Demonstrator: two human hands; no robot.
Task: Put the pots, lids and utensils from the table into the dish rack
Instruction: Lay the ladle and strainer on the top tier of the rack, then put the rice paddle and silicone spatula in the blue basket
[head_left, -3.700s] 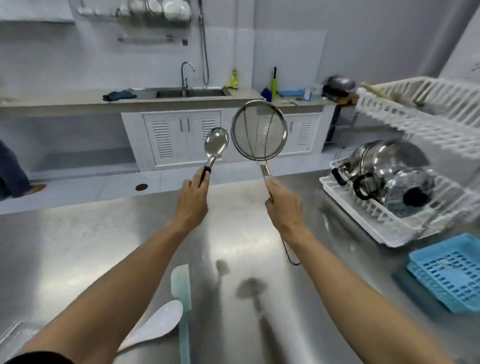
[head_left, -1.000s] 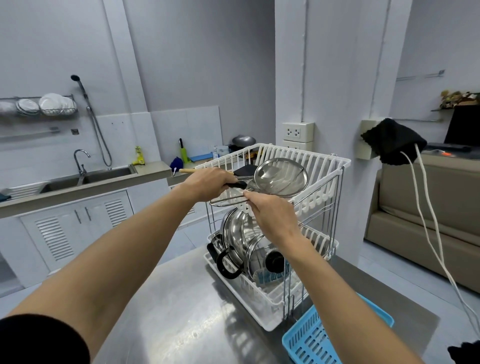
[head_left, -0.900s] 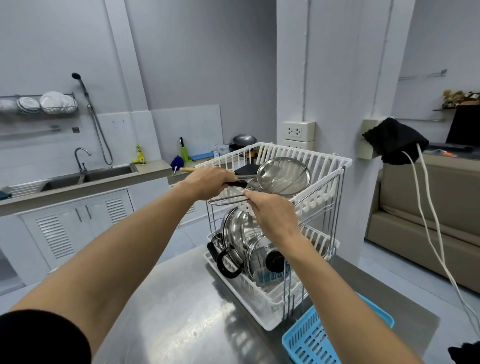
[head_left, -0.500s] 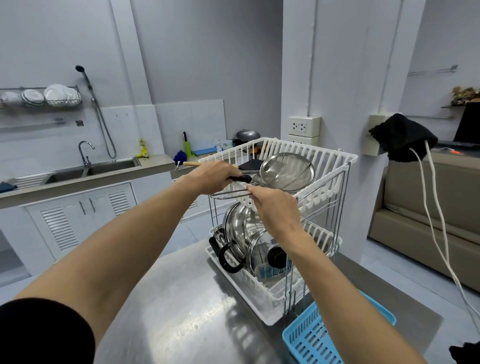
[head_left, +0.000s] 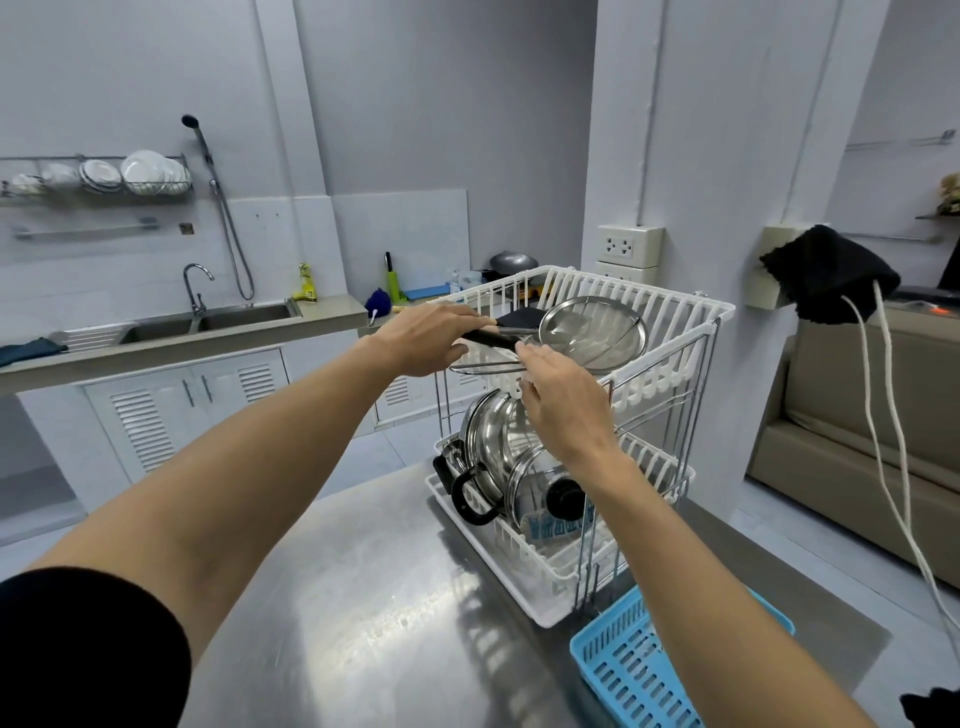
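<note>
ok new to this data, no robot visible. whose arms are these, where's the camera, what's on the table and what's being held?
There is no robot: a person works with bare hands, and the single wide-angle camera sits on their head, looking forward and down, so the arms reach in from the bottom edge.

On the steel table stands a white two-tier dish rack, with a blue plastic basket beside it. The lower tier holds a steel pot and a glass lid on edge.

The left hand grips the black handle of a ladle over the top tier. A mesh strainer lies in that tier; the right hand has its fingertips at the strainer's wire handle, though whether it pinches it is unclear.
</note>
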